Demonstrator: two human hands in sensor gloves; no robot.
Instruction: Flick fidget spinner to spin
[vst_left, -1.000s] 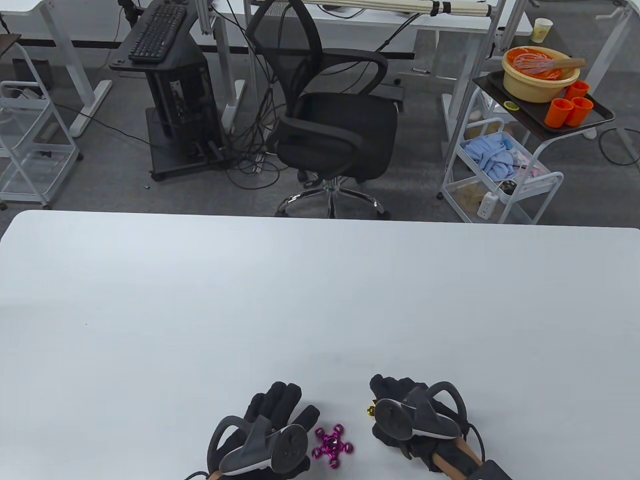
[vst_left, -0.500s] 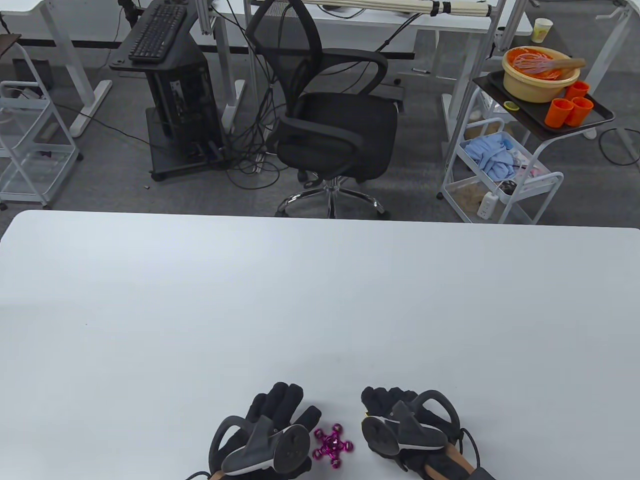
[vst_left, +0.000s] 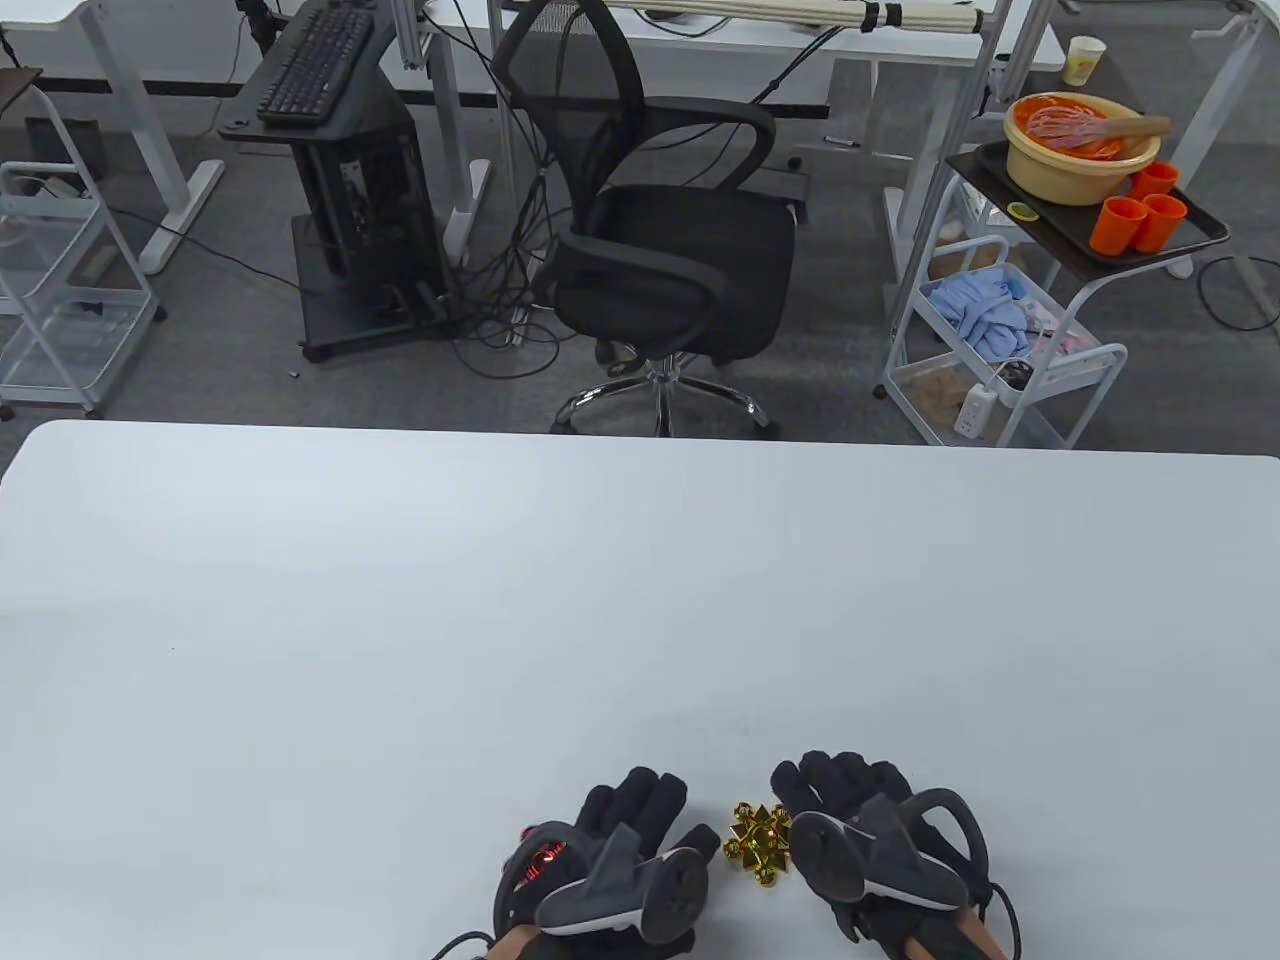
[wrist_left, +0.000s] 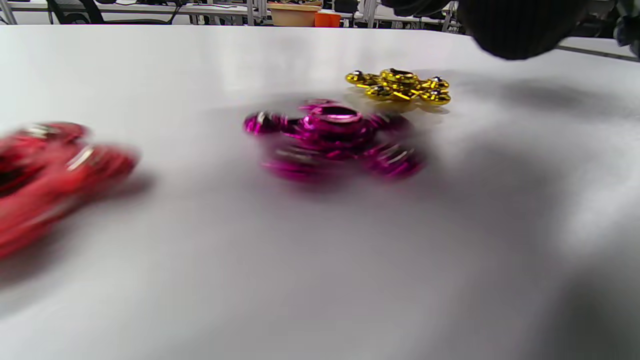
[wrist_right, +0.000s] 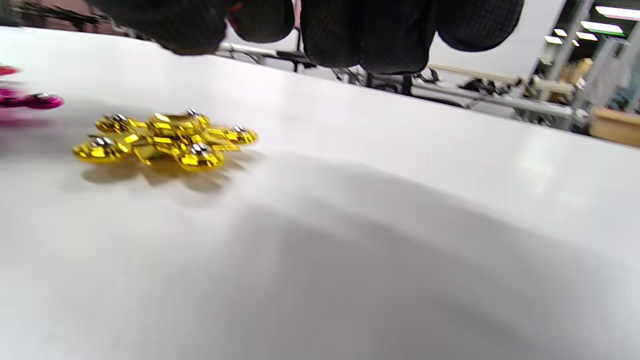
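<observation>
A: Lying flat on the table (vst_left: 640, 600), near edge, the gold spinner (vst_left: 757, 843) sits btwn both hands.

B: Touching either?

A: Right hand (vst_left: 870, 850) is just beside it on the right; left hand (vst_left: 620, 860) just beside on the left. Contact — can't tell from the table view. Right wrist view shows the gold spinner (wrist_right: 165, 140) resting on the table w/ fingers (wrist_right: 370, 35) hanging above, apart from it.

B: Grip state?

A: Right: fingers spread forward, holding nothing. Left: fingers extended forward too, nothing in it as far as I can see.

B: Other spinners?

A: Left wrist view: pink spinner (wrist_left: 332, 137) blurred, on the table nearer the camera than the gold spinner (wrist_left: 400, 86); red spinner (wrist_left: 45, 170) at far left, also blurred. In the table view a bit of red (vst_left: 545, 858) shows under the left hand; the pink one is hidden there.

B: Beyond the table?

A: Office chair (vst_left: 660, 240), cart w/ bowl (vst_left: 1080, 150) and orange cups (vst_left: 1140, 215).
</observation>
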